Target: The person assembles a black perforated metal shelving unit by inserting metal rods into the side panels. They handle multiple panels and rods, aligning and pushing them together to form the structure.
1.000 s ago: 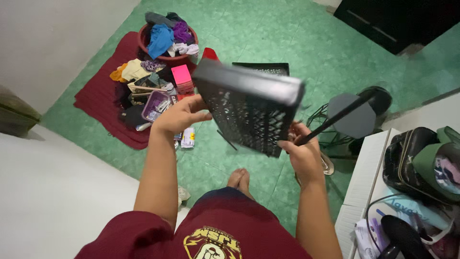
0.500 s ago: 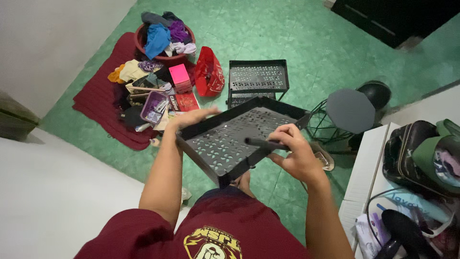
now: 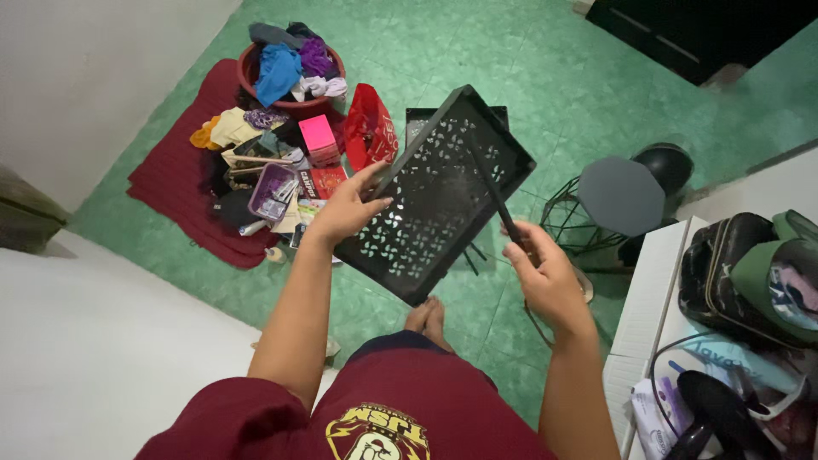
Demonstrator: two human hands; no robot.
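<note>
Green floor (image 3: 511,77), both hands gripping tray (image 3: 426,213)

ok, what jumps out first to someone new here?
The black perforated tray tilted at centre, left hand on its edge, right hand holding a thin black rod across it. Next, the clutter on the red mat upper left, with a clothes basin.

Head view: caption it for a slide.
Left hand tilts a black perforated tray; right hand holds a black rod.
</note>
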